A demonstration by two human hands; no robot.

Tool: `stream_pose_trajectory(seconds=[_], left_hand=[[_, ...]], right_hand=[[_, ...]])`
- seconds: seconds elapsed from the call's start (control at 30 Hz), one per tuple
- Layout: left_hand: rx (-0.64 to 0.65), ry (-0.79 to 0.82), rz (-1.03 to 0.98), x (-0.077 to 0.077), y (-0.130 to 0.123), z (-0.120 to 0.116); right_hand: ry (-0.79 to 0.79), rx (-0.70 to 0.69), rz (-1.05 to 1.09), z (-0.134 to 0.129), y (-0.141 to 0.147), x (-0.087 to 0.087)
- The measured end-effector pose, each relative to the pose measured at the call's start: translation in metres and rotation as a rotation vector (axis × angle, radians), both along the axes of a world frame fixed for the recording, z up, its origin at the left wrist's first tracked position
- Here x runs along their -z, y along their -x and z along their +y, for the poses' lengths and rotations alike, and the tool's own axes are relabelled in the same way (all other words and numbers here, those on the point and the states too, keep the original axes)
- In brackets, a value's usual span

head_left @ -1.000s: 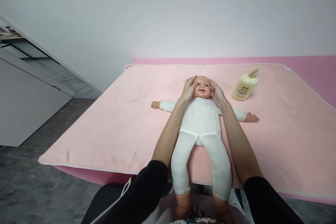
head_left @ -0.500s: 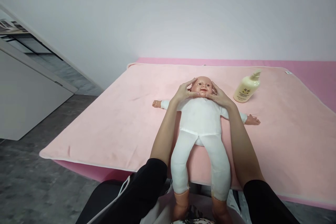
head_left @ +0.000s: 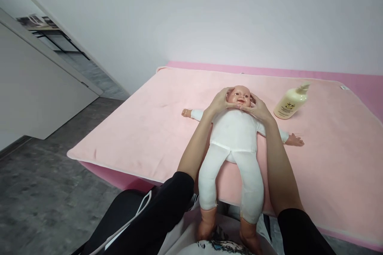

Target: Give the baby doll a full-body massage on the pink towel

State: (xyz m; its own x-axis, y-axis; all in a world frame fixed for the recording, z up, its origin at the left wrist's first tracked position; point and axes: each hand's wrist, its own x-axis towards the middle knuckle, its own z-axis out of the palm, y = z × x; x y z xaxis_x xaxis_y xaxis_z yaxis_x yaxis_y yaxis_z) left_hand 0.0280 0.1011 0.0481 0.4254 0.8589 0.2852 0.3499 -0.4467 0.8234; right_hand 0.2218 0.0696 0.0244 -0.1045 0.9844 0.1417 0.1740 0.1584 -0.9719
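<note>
— What is laid out here, and how many of each?

— One doll (head_left: 231,135) is seen, lying on its back in a white suit, arms spread out to the sides and legs pointed toward the camera. One bottle (head_left: 291,103) with a pump top is stood just beyond the doll's outstretched arm, on the right side of the view, near it but not touching. One pale pink blanket (head_left: 143,135) is spread over one deeper pink table (head_left: 365,83), whose edge shows along the back and front. Two hands are counted, both belonging to the person wearing the camera, with black sleeves pushed up above the forearms.

— How are the hands placed?

— The left hand (head_left: 220,102) is cupped against one side of the doll's head, fingers loosely curved and partly open, the thumb laid along the jaw. The right hand (head_left: 257,107) is set against the other side in the same way, its thumb brought in under the chin. The head is held between the two palms — nothing is gripped in a closed fist, and no other thing is held.

— And where is the doll on the table?

— It is placed near the middle of the blanket. The feet are hung past the near edge, just above the person's lap. The head is pointed toward the white wall (head_left: 209,16) behind.
</note>
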Motion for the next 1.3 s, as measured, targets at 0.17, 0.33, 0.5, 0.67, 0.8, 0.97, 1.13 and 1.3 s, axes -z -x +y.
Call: stream_pose_trajectory(seconds=[0.17,0.33,0.5,0.67,0.8,0.97,1.13,1.3], left_hand=[[0.149,0.097,0.030,-0.012,0.021,-0.002],[0.177,0.177,0.081,-0.022,0.024,-0.010],[-0.033,-0.055,0.148,-0.010,0.001,-0.005],[0.062,-0.053,0.132,-0.008,0.013,0.003],[0.183,0.043,0.085,-0.012,0.022,0.000],[0.027,-0.026,0.031,-0.006,0.011,-0.003],[-0.033,-0.076,0.019,0.002,0.007,-0.001],[0.100,0.019,-0.019,-0.002,0.023,0.001]], right_hand=[[0.093,-0.117,-0.069,-0.012,-0.011,-0.014],[0.114,-0.243,-0.013,-0.018,-0.011,-0.027],[0.099,-0.019,-0.035,-0.012,0.004,-0.027],[0.101,-0.069,0.022,-0.017,-0.006,-0.027],[0.074,-0.046,-0.039,-0.018,-0.004,-0.026],[-0.040,0.134,-0.219,-0.011,0.013,-0.018],[-0.014,0.138,-0.187,-0.011,0.006,-0.014],[0.077,-0.059,-0.125,-0.020,-0.010,-0.022]])
